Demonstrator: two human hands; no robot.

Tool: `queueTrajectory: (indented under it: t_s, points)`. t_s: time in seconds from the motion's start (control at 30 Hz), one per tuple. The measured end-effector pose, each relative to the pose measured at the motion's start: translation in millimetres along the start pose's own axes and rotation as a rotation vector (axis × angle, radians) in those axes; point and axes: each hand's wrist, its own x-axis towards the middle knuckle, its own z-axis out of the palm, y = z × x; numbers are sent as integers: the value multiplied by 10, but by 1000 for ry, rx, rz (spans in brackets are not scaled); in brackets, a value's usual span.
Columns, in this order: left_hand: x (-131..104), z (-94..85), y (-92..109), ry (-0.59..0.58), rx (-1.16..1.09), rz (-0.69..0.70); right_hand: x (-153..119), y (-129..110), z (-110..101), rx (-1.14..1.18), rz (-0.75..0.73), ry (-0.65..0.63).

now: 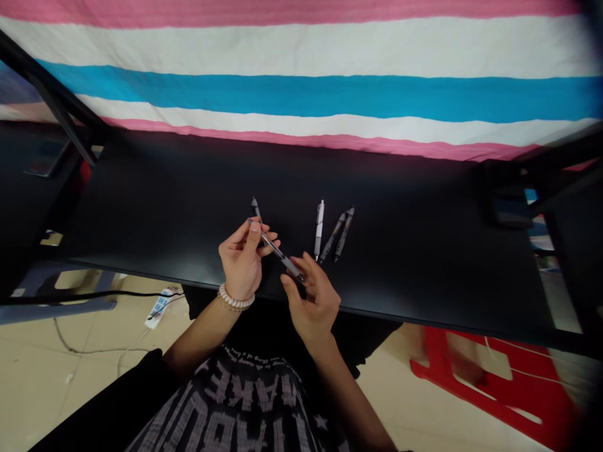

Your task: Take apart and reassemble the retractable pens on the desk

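Observation:
A slim grey pen [277, 251] slants between my two hands above the front part of the black table. My left hand [242, 254] pinches its upper end between thumb and fingers. Around the lower end, the thumb and fingers of my right hand [313, 298] close. Just beyond my left fingers the tip of another dark pen [255, 206] shows on the table; my hand hides the rest. Right of my hands lie a white pen [320, 226] with a grey lower part and two dark pens, one [332, 237] beside the other [345, 232].
The black table [414, 251] ends at the back against a striped cloth [301, 94]. A dark box-like object [511, 201] is at the right end, near black frame bars. Below are a red plastic stool [509, 389] and a white power strip [161, 307] with cables.

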Motion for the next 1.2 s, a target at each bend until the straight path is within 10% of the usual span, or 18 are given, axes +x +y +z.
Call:
queueTrajectory:
  t_s: [0.73, 1.2]
  points:
    - [6, -39, 61, 46, -26, 7, 26, -151, -24, 124, 152, -65]
    - [-47, -63, 68, 2, -30, -78, -1, -133, 25, -158, -189, 120]
